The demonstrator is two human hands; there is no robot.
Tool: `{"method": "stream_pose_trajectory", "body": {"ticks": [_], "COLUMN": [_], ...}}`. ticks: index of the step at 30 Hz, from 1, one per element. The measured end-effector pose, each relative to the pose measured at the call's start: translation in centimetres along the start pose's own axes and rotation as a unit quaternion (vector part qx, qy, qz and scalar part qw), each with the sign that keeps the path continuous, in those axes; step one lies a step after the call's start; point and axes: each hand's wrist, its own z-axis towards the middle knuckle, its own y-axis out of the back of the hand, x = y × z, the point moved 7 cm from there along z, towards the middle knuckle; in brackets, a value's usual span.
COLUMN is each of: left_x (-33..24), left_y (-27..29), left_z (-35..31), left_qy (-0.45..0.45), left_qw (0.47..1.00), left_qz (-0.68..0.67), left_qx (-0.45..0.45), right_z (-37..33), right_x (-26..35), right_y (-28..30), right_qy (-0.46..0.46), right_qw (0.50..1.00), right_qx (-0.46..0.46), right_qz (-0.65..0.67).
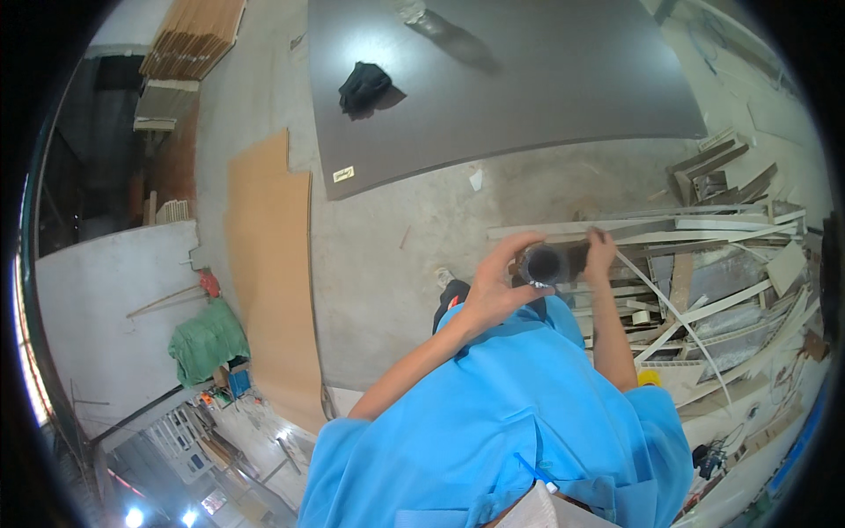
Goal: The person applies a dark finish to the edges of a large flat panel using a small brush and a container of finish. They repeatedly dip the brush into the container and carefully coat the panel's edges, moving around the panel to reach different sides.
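Observation:
My left hand (498,286) is curled round a dark, round thing (542,265) with a pale rim; it looks like a roll or a cup, and I cannot tell which. Its dark round face points up in front of my blue shirt. To the right, my right hand (600,253) has its fingers pinched together. A dark, flat-looking patch (574,258) lies between the two hands. Whether it joins the round thing, or whether my right fingers hold it, is unclear.
A large dark grey panel (502,97) lies ahead, with a crumpled black thing (364,87) and a clear bottle (411,11) on it. Scrap strips and boards (704,299) are heaped at right. A brown sheet (268,282) lies at left, near a green cloth (209,341).

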Motion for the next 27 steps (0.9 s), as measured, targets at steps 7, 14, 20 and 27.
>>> {"method": "stream_pose_trajectory", "body": {"ticks": [7, 14, 20, 27], "left_x": [3.8, 9.7, 10.8, 10.4], "left_y": [11.1, 26.5, 37.8, 48.7], "left_z": [-7.4, -17.1, -21.4, -16.7], "left_qy": [-0.030, 0.015, -0.015, -0.046], "left_qw": [0.997, 0.984, 0.963, 0.950], "left_qz": [-0.038, -0.066, -0.043, -0.063], "left_qx": [-0.061, -0.163, -0.265, -0.304], "right_z": [-12.4, -23.0, -35.4, -42.4], "right_x": [2.6, 4.3, 8.1, 20.0], "right_y": [-13.5, -26.8, -37.4, -46.2], "right_qy": [0.087, 0.154, 0.195, 0.171], "right_qw": [0.977, 0.941, 0.897, 0.892], "right_qx": [0.166, 0.244, 0.384, 0.411], "right_qz": [-0.105, -0.178, -0.100, 0.083]}}
